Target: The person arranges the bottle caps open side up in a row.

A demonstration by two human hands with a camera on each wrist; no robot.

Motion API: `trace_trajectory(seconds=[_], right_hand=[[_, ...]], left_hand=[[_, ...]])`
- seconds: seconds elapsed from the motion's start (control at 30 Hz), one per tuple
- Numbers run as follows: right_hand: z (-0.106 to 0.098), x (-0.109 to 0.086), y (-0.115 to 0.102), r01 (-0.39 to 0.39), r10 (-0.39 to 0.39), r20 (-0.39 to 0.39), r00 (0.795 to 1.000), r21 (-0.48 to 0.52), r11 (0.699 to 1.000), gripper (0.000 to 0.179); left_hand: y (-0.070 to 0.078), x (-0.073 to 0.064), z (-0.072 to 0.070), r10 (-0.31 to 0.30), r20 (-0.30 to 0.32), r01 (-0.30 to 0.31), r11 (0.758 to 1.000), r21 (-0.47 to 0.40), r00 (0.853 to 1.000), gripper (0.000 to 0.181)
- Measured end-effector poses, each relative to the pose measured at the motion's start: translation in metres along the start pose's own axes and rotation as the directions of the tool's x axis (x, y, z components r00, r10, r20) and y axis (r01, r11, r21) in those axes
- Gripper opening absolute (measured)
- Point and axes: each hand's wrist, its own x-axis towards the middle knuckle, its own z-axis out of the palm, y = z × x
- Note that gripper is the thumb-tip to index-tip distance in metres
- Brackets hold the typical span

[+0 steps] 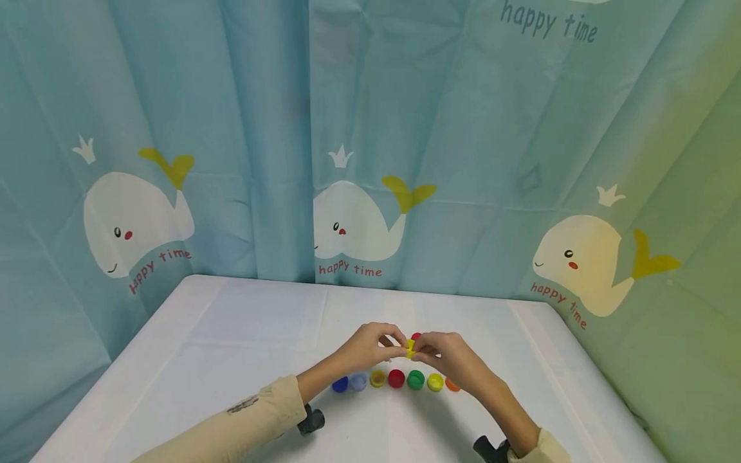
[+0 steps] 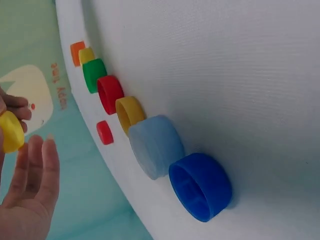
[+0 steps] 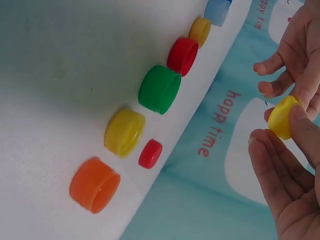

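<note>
Above the table, both hands meet at a small yellow bottle cap (image 1: 410,349). My left hand (image 1: 370,344) pinches its left side between thumb and fingertips. From the right, my right hand (image 1: 454,357) pinches the same cap (image 3: 281,119) with thumb and fingers. Part of the cap is hidden behind the fingers. Below the hands a row of caps lies on the table: dark blue (image 2: 200,187), light blue (image 2: 156,146), amber (image 2: 130,112), red (image 1: 396,378), green (image 3: 160,90), yellow (image 3: 125,132) and orange (image 3: 95,185).
A smaller red cap (image 3: 150,153) lies on the far side of the row, partly covered by the hands in the head view. White cloth covers the table (image 1: 249,328). Behind it hangs a blue curtain (image 1: 266,128) with printed whales.
</note>
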Motion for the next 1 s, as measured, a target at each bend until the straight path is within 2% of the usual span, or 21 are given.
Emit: trace_trajectory(seconds=[0.13,0.27,0.5,0.73,1.0], right_hand=[[-0.004,-0.004,0.003,-0.004,0.004,-0.022,1.000,-0.017,1.000,0.009],[-0.009,-0.008,0.007,-0.028,0.027,-0.027,0.999,-0.044,0.999,0.011],[-0.015,-0.011,0.017,-0.045,0.042,-0.042,0.998,-0.065,0.997,0.012],[-0.017,-0.014,0.023,-0.065,0.061,-0.060,0.996,-0.069,0.995,0.011],[-0.018,-0.020,0.028,-0.104,0.099,-0.065,0.993,-0.077,0.992,0.011]], left_hand=[[0.002,0.004,0.004,-0.002,-0.019,0.003,0.999,0.035,1.000,0.010],[0.004,0.007,0.006,-0.027,0.017,0.027,1.000,0.015,0.999,0.015],[0.007,0.016,0.010,0.013,0.065,-0.020,0.994,0.112,0.998,0.020],[0.012,0.025,0.015,-0.046,0.084,0.032,0.985,0.168,0.995,0.020],[0.015,0.032,0.023,-0.081,0.126,0.054,0.977,0.205,0.989,0.021]])
